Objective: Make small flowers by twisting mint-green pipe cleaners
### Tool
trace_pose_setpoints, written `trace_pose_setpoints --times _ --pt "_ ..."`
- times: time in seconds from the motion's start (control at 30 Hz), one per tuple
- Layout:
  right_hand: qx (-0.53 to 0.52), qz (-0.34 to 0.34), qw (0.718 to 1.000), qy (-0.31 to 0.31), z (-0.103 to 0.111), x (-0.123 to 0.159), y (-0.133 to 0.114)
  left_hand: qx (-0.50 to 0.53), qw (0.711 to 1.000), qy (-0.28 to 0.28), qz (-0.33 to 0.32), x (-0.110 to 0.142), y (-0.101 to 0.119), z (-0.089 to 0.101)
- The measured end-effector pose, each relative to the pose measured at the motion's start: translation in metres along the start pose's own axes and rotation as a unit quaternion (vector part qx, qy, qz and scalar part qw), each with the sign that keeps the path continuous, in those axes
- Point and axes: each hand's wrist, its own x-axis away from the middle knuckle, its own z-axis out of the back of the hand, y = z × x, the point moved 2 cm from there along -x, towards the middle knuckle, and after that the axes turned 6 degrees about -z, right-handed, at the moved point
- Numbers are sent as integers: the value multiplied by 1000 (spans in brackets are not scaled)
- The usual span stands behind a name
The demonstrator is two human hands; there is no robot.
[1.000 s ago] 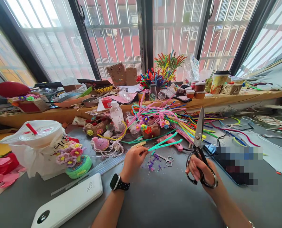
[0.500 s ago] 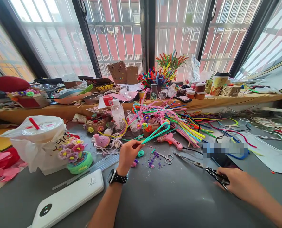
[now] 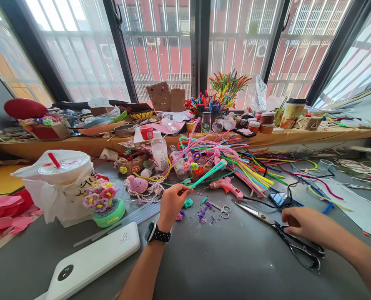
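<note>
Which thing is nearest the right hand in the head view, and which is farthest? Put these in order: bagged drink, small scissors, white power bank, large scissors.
1. Large scissors: right by the right hand.
2. Small scissors: mid-table, left of the large pair.
3. White power bank: front left.
4. Bagged drink: farther left and back.

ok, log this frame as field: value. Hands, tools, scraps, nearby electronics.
Left hand: pinching teal pipe cleaners
Right hand: over the large scissors' handles, not gripping them; contact unclear
Large scissors: lying on grey table
Small scissors: beside purple scraps
Glue gun: pink, lying beyond small scissors
Power bank: white, left of the watch-wearing wrist
</note>
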Motion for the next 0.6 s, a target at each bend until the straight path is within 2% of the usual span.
trace_pose_setpoints --times 0.13,0.23,0.43,0.6 --pt "32 55 995 74 20 -24 -46 19 1000 6 0 -1 -1 0" --pt "56 102 985 124 22 -52 -90 40 999 22 -5 0 -1 2" --pt "92 117 981 127 4 -102 -157 42 998 37 -34 -1 3 3" --pt "118 129 980 96 -6 -126 -187 83 994 54 -52 0 6 5"
